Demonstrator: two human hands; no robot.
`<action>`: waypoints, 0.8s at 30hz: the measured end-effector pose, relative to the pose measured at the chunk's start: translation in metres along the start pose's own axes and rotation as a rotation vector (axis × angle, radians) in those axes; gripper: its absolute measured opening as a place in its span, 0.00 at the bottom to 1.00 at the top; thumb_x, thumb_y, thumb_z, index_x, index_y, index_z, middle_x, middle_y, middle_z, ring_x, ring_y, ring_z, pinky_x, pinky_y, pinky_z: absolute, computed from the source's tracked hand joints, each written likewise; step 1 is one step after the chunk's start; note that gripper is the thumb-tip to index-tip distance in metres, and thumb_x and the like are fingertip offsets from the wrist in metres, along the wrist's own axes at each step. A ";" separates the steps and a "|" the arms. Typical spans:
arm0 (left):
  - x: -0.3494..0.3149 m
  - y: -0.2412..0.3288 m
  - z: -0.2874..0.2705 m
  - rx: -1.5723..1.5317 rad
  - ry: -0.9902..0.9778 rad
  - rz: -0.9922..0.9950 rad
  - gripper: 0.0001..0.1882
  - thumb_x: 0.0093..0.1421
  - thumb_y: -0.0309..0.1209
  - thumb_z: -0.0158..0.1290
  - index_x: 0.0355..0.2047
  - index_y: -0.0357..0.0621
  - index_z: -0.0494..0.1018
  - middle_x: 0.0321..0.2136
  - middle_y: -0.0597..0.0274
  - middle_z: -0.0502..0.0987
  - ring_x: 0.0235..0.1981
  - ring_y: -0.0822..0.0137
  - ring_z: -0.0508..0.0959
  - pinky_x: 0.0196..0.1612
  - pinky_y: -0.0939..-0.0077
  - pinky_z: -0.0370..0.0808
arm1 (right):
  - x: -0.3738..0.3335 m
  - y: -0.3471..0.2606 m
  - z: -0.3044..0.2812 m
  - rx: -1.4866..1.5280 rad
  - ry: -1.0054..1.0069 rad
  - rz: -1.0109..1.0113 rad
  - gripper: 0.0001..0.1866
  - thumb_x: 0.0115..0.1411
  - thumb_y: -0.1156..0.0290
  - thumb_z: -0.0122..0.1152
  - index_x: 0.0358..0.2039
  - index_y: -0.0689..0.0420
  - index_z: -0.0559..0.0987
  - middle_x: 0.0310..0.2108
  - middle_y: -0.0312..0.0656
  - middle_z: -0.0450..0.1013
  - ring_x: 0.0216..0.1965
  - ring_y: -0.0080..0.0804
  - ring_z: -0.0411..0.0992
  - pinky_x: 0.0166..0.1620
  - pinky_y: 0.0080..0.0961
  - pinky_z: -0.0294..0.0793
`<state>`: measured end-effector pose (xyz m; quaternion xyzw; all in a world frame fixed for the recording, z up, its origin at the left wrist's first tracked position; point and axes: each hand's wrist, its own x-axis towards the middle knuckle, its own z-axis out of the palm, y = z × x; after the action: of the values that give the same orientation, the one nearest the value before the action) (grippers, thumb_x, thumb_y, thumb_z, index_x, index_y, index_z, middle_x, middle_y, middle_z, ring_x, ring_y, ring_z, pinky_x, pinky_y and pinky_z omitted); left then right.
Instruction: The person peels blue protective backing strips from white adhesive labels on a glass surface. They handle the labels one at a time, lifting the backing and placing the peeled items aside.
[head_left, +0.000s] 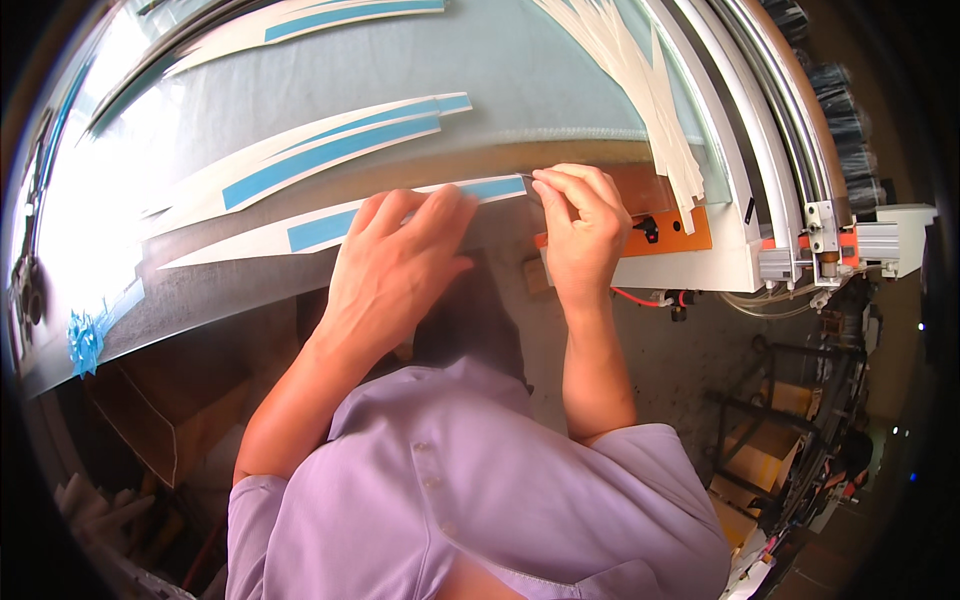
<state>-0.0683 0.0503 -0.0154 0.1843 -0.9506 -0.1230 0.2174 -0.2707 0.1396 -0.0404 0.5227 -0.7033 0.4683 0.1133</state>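
A long white strip with a blue band (pixel 320 230) lies along the near edge of the table, tapering to a point on the left. My left hand (pixel 405 255) rests across its middle, fingers stretched out and slightly apart, covering part of the blue. At the strip's right end, my right hand (pixel 585 225) has thumb and forefinger pinched together. A thin dark tip sticks out from that pinch and meets the strip's corner; the rest of it is hidden in the fingers.
More blue-banded white strips (pixel 330 158) lie further back on the glass-topped table (pixel 400 60). A bundle of narrow white strips (pixel 640 90) fans out at the far right, beside curved metal rails (pixel 760 120). Crumpled blue film (pixel 85 340) hangs at the left table edge.
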 end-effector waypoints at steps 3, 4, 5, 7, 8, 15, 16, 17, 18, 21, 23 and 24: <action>0.000 0.001 0.001 0.011 0.015 -0.014 0.34 0.51 0.34 0.71 0.60 0.45 0.77 0.57 0.66 0.75 0.51 0.59 0.75 0.59 0.61 0.72 | -0.005 -0.002 0.003 -0.040 -0.011 -0.070 0.06 0.55 0.81 0.72 0.33 0.59 0.86 0.31 0.40 0.77 0.36 0.42 0.75 0.38 0.36 0.75; 0.000 0.001 0.002 0.009 0.013 -0.019 0.34 0.51 0.34 0.71 0.60 0.45 0.78 0.57 0.66 0.75 0.51 0.59 0.75 0.59 0.61 0.72 | -0.007 -0.005 0.002 -0.024 -0.026 -0.070 0.06 0.55 0.81 0.72 0.34 0.59 0.86 0.31 0.40 0.77 0.35 0.42 0.75 0.38 0.36 0.75; 0.001 0.001 0.002 0.007 0.011 -0.023 0.34 0.51 0.34 0.71 0.60 0.46 0.78 0.57 0.66 0.75 0.51 0.59 0.75 0.59 0.61 0.72 | -0.009 -0.006 0.002 -0.008 -0.041 -0.071 0.06 0.55 0.81 0.72 0.34 0.59 0.86 0.31 0.40 0.77 0.35 0.42 0.75 0.38 0.36 0.75; 0.001 0.002 0.003 0.007 0.013 -0.026 0.34 0.51 0.34 0.71 0.60 0.45 0.78 0.57 0.67 0.75 0.51 0.58 0.75 0.59 0.61 0.72 | -0.009 -0.004 0.004 -0.036 0.019 -0.059 0.06 0.55 0.81 0.72 0.34 0.59 0.85 0.31 0.39 0.77 0.35 0.41 0.75 0.38 0.36 0.75; 0.001 0.002 0.003 0.007 0.017 -0.025 0.34 0.51 0.34 0.71 0.60 0.45 0.78 0.56 0.66 0.75 0.51 0.58 0.75 0.59 0.61 0.72 | -0.008 -0.002 0.004 -0.058 0.028 -0.048 0.06 0.55 0.81 0.72 0.34 0.59 0.85 0.31 0.39 0.77 0.35 0.41 0.75 0.38 0.36 0.75; 0.002 0.002 0.002 0.010 0.007 -0.031 0.33 0.51 0.33 0.71 0.59 0.45 0.78 0.56 0.66 0.76 0.51 0.58 0.74 0.59 0.61 0.72 | -0.008 -0.003 0.003 -0.031 0.057 0.026 0.06 0.57 0.81 0.70 0.36 0.60 0.86 0.31 0.40 0.78 0.34 0.41 0.75 0.36 0.36 0.74; 0.002 0.002 0.002 0.006 0.013 -0.030 0.33 0.51 0.33 0.71 0.59 0.44 0.78 0.56 0.66 0.76 0.51 0.58 0.74 0.58 0.61 0.72 | -0.008 -0.002 0.002 -0.011 0.022 0.005 0.07 0.57 0.81 0.70 0.36 0.60 0.86 0.31 0.40 0.78 0.34 0.41 0.75 0.36 0.36 0.74; 0.002 0.002 0.002 0.002 0.019 -0.029 0.33 0.51 0.33 0.71 0.59 0.44 0.79 0.56 0.65 0.76 0.50 0.58 0.74 0.58 0.61 0.72 | -0.007 -0.003 0.000 0.008 -0.014 -0.016 0.07 0.57 0.81 0.70 0.36 0.60 0.87 0.31 0.40 0.78 0.34 0.41 0.75 0.37 0.36 0.74; 0.002 0.002 0.003 -0.001 0.025 -0.028 0.33 0.51 0.33 0.71 0.58 0.44 0.79 0.55 0.65 0.76 0.50 0.58 0.74 0.58 0.60 0.72 | -0.008 -0.003 -0.002 0.028 -0.048 -0.037 0.07 0.57 0.82 0.70 0.36 0.60 0.87 0.31 0.40 0.78 0.34 0.41 0.75 0.37 0.35 0.74; 0.004 0.002 -0.001 -0.003 0.008 -0.032 0.31 0.51 0.33 0.70 0.57 0.44 0.80 0.54 0.64 0.77 0.50 0.57 0.75 0.56 0.59 0.73 | -0.007 -0.001 -0.002 0.065 -0.001 0.022 0.08 0.56 0.82 0.71 0.37 0.60 0.87 0.31 0.40 0.78 0.34 0.40 0.75 0.37 0.35 0.74; 0.008 0.003 -0.005 -0.021 -0.014 -0.035 0.28 0.52 0.32 0.70 0.55 0.43 0.80 0.52 0.63 0.78 0.48 0.56 0.75 0.53 0.59 0.75 | -0.006 0.000 -0.004 0.078 0.007 0.064 0.09 0.55 0.83 0.71 0.37 0.60 0.87 0.31 0.40 0.77 0.34 0.40 0.74 0.37 0.35 0.74; 0.010 0.002 -0.007 -0.027 -0.024 -0.039 0.27 0.53 0.31 0.70 0.54 0.42 0.80 0.50 0.63 0.78 0.47 0.56 0.76 0.52 0.59 0.75 | -0.005 0.001 -0.007 0.088 -0.027 0.063 0.09 0.55 0.83 0.71 0.38 0.60 0.87 0.30 0.40 0.77 0.34 0.40 0.74 0.37 0.35 0.74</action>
<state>-0.0744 0.0474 -0.0049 0.1983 -0.9477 -0.1420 0.2061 -0.2716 0.1481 -0.0405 0.5111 -0.6994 0.4952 0.0660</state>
